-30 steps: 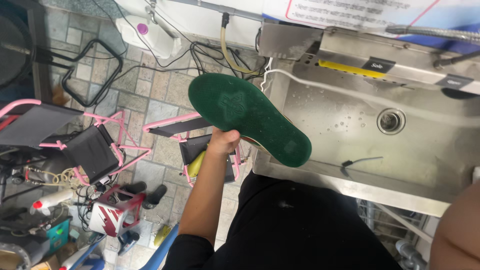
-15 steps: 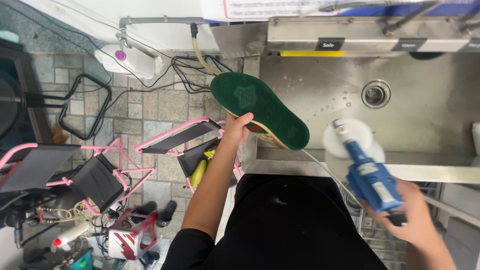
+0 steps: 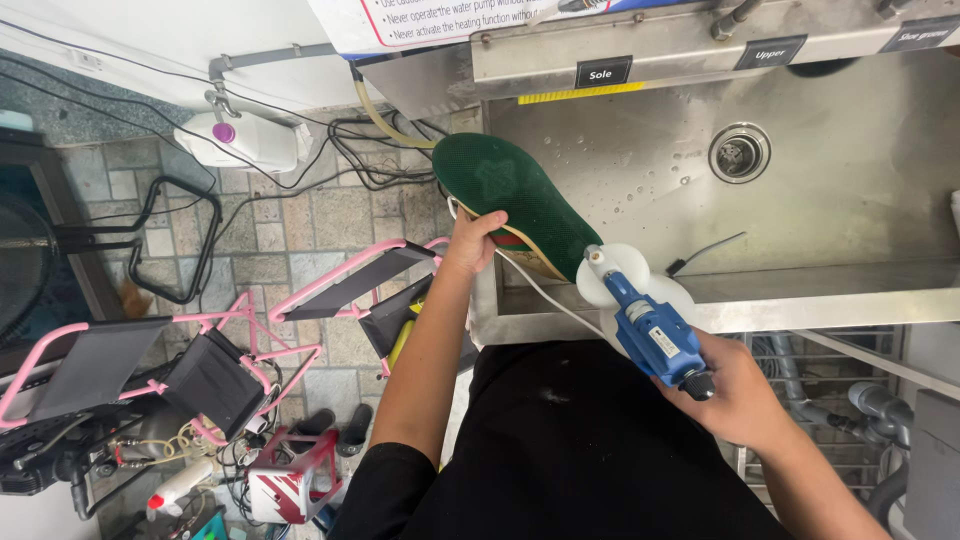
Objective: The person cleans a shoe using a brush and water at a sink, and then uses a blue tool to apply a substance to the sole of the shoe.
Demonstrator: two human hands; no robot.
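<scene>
Your left hand (image 3: 468, 240) grips the green-soled shoe (image 3: 515, 200) over the steel sink (image 3: 850, 200)'s left edge. Your right hand (image 3: 735, 395) clenches a blue power brush (image 3: 645, 320) at the sink's front rim.

Green shoe sole and a blue power brush, both held up at the sink edge

The shoe sole (image 3: 515, 200) is dark green with a tan and red edge, tilted bottom side up, heel end pinched in the left hand (image 3: 470, 243). The blue handheld tool (image 3: 650, 330) sits in the right hand (image 3: 735, 400), its round white brush head (image 3: 625, 280) just beside the sole's lower edge; can't tell if they touch.
</scene>
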